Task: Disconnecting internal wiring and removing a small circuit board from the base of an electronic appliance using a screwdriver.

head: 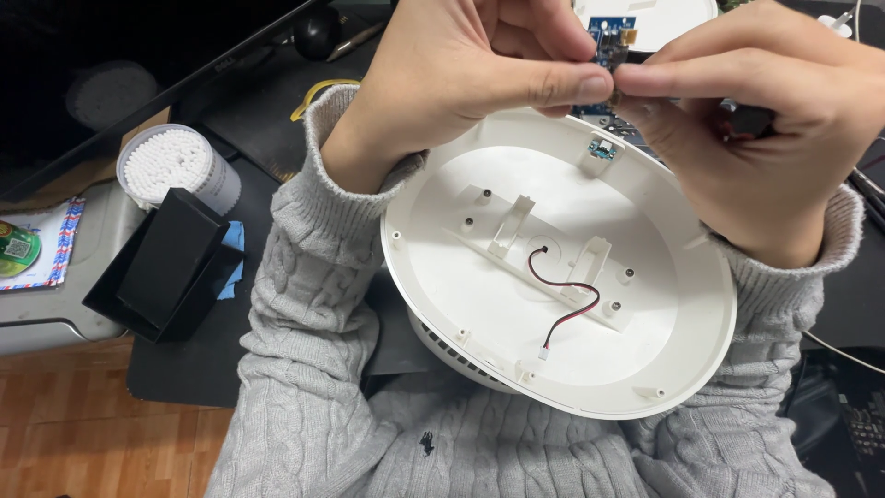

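Observation:
My left hand (pixel 461 74) and my right hand (pixel 765 120) meet above a white oval plastic shell (pixel 489 314) that rests on my lap and forearms. Both pinch a tiny part (pixel 616 90) between thumb and fingertips; what it is I cannot tell. My right hand also grips a dark tool handle (pixel 749 120). Inside the shell lie a red and black wire (pixel 567 300) with a small white plug, moulded clips and several screw posts. A small blue circuit board (pixel 610 41) shows just behind my fingers.
A round tub of cotton swabs (pixel 175 166) and an open black box (pixel 166 267) stand at the left on a dark mat. A monitor's lower edge (pixel 138 120) crosses the top left. Cables (pixel 867 184) run at the right. Wooden floor (pixel 83 424) shows at the bottom left.

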